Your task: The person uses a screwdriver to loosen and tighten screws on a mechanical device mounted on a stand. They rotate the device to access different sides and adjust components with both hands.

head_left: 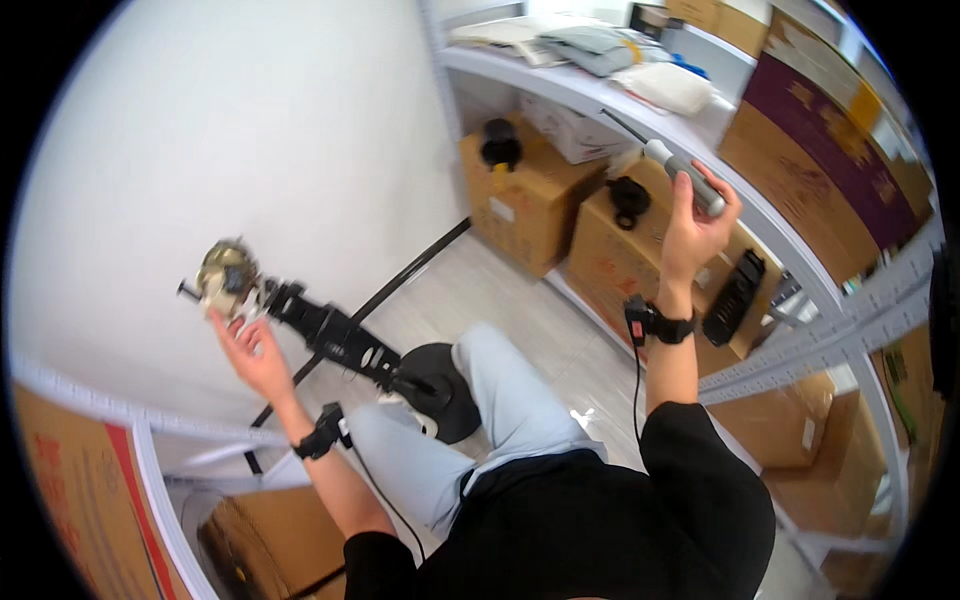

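Note:
My right hand [697,235] is closed around the grey handle of a screwdriver [690,178], raised in front of the shelf. Its thin dark shaft points up and to the left. Out to the left, my left hand [252,350] reaches to an exposed motor [228,275], brassy with pale parts and a black shaft. The left fingers are partly stretched, at the motor's lower edge; whether they touch it is hard to tell. The motor sits on top of a black stand [335,335], which runs down to a round black base [440,395] beside my legs.
A metal shelf [600,90] along the right holds bagged packages [600,50]. On cardboard boxes [530,225] below lie black parts [500,145] and a long black panel [733,297]. A white wall [250,130] stands behind the motor; another box [280,535] is at lower left.

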A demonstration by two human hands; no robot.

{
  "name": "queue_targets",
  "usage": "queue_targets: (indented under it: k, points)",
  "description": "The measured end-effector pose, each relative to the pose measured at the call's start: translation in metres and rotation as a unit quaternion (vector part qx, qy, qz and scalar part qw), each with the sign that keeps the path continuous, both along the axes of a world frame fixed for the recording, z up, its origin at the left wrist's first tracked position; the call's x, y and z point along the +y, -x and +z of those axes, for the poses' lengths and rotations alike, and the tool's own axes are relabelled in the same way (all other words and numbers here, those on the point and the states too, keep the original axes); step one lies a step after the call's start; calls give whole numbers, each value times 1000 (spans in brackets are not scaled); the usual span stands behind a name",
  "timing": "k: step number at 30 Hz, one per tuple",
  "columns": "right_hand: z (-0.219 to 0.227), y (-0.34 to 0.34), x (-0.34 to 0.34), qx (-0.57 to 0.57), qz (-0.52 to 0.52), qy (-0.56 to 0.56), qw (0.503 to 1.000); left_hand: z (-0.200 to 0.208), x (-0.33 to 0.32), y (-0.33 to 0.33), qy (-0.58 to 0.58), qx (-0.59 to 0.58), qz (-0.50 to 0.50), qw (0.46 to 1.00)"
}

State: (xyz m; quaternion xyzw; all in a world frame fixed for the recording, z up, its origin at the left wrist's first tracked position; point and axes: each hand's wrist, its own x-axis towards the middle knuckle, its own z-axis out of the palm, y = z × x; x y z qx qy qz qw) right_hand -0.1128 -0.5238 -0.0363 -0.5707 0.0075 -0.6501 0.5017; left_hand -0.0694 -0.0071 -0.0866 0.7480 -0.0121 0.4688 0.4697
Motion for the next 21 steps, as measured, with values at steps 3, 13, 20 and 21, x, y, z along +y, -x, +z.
queue_targets:
  k: [3,13,20,21]
  points:
    - [5,5,58,-10,183,-26,983,-5,0,2,-31,-1,64,997]
    - [-31,-2,225,55,535,14,843,6,-29,40,161,51,-301,938]
    - [-40,0,252,80,582,8,810,-3,-14,49,229,151,-306,912]
    - [-41,0,255,83,587,-2,806,-7,-12,49,255,144,-314,903]
